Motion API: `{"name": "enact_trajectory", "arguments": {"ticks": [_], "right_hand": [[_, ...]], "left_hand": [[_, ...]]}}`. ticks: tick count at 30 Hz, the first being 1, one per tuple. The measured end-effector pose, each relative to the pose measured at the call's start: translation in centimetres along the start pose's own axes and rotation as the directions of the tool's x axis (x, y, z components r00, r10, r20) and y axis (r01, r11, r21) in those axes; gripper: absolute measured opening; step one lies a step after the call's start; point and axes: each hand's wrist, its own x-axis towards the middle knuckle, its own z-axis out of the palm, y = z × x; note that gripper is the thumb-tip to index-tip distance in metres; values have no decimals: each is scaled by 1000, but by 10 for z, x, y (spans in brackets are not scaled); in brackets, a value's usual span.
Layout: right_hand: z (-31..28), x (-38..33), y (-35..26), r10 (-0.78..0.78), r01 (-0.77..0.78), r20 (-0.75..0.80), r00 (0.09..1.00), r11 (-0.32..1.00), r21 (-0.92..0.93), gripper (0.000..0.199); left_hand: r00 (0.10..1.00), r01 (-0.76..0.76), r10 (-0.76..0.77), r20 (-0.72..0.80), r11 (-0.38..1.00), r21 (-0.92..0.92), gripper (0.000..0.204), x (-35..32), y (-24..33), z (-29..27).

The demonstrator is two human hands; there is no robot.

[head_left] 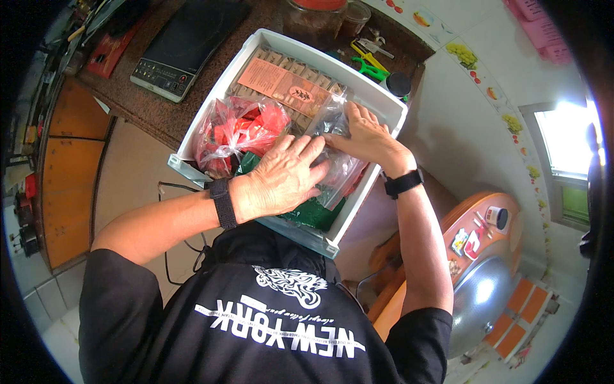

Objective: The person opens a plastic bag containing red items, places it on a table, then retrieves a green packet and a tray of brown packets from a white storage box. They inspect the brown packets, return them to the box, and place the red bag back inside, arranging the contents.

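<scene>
A white plastic drawer full of bagged goods rests against my front and on the counter's edge. My left hand lies over its middle, fingers spread on the bags. On the right, my right hand presses on a clear plastic bag with dark contents, its fingers stretched out. Left of them sits a knotted clear bag with red packets. A flat pack with an orange label lies at the far end. Green packaging shows at the near end, partly under my left hand.
A black induction cooker stands on the dark speckled counter at left. Beyond the drawer are a red-lidded jar, green-handled scissors and a dark-lidded jar. A round wooden table with a large metal lid is at right.
</scene>
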Motion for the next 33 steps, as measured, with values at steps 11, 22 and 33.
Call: {"name": "enact_trajectory", "arguments": {"ticks": [11, 22, 33], "right_hand": [[-39, -21, 8, -86, 77, -108, 991, 994, -78, 83], [-13, 11, -13, -73, 78, 50, 996, 991, -112, 106], [-17, 4, -14, -112, 112, 10, 994, 980, -164, 70]], "left_hand": [[999, -9, 4, -43, 995, -104, 53, -1, -9, -5], [996, 84, -83, -41, 996, 24, 36, 24, -71, -5], [986, -91, 46, 158, 952, 293, 62, 83, -92, 8]]}}
